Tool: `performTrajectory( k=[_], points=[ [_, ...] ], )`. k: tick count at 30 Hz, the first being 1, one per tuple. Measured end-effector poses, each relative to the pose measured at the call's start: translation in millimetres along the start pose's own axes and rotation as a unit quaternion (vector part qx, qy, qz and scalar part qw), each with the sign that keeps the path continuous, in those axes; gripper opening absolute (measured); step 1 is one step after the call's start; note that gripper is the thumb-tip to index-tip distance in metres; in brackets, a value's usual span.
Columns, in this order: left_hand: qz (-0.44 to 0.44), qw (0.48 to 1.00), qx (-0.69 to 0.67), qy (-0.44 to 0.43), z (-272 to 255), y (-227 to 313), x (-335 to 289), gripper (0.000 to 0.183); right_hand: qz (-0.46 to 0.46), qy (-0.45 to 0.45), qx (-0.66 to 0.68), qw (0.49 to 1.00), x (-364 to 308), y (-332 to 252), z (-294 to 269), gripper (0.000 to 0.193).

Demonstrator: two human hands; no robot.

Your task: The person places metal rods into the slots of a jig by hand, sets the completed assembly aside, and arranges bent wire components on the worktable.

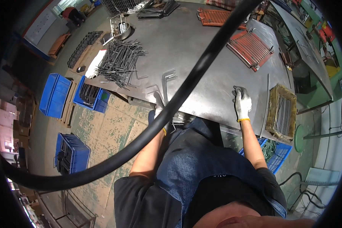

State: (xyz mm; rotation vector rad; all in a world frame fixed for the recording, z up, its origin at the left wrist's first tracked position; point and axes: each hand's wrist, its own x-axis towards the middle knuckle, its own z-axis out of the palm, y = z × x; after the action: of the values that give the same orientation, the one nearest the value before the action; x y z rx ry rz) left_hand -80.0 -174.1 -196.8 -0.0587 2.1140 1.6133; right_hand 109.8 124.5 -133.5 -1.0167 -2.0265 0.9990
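My left hand [159, 109], in a white and grey work glove, is at the table's near edge, partly behind a thick black hose [195, 72]. Its fingers close around bent metal rods [164, 85], whose hooked ends point up over the tabletop; more rod ends show below the edge. My right hand [242, 102], in a matching glove with a yellow cuff, rests on the steel table [205, 93] near its right side. Its fingers are loosely curled and apart from the thumb, with nothing visible between them.
A heap of dark bent rods [121, 60] lies at left, beside a white glove [96, 64]. Red slatted metal frames [250, 49] sit at the back right. A worn yellow box [281, 112] holds rods. Blue bins [74, 152] stand on the floor at left. The hose crosses the view.
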Motion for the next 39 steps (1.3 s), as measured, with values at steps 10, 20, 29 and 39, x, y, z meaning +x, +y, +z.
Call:
performTrajectory(
  k=[10, 20, 29, 39],
  points=[
    [-0.02, 0.923, -0.322, -0.207, 23, 142, -12, 0.036, 0.018, 0.017, -0.007, 1.0, -2, -15, 0, 0.022],
    [0.309, 0.936, -0.168, -0.015, 55, 211, 30, 0.033, 0.026, -0.002, 0.013, 1.0, -5, -11, -2, 0.022],
    [0.203, 0.934, -0.289, -0.059, 88, 111, 43, 0.032, 0.047, -0.015, 0.025, 0.998, -2, -16, -1, 0.021],
    [-0.018, 0.953, -0.211, -0.219, 38, 146, 56, 0.025, 0.028, -0.003, 0.013, 1.0, -1, -12, 2, 0.021]
  ],
)
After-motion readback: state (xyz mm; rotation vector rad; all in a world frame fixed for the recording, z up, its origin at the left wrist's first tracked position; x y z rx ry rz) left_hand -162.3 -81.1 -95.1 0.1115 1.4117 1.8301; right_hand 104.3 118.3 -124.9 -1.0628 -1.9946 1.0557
